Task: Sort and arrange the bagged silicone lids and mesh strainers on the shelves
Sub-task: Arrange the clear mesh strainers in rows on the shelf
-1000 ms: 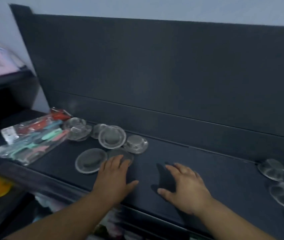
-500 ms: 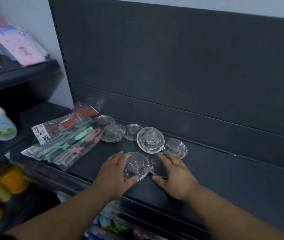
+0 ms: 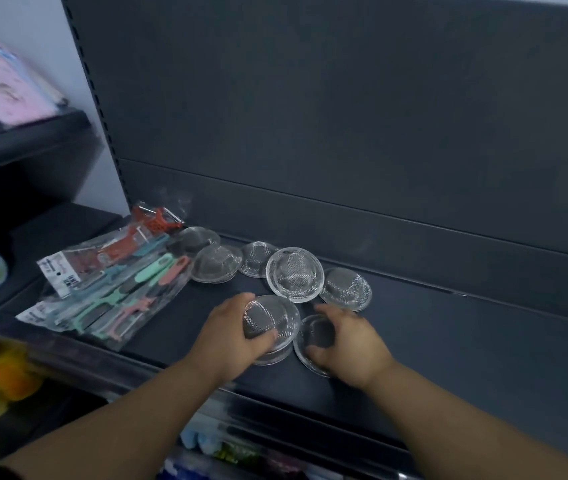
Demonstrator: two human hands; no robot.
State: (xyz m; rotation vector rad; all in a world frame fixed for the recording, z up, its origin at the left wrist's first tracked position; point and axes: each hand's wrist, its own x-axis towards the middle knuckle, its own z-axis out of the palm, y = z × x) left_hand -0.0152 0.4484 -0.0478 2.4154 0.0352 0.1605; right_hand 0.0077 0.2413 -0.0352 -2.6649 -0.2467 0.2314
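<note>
Two strainers, only touched before, are being gripped on the shelf (image 3: 466, 351): the left strainer (image 3: 265, 318) by the left hand (image 3: 228, 341), the right strainer (image 3: 314, 332) by the right hand (image 3: 357, 341), fingers curled round each; stacking is seemingly being started.

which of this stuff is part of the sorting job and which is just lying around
Job:
left hand gripping a mesh strainer
right hand gripping a second strainer
five loose strainers
shelf

Lying about:
bagged peelers
pink packet
yellow items
</note>
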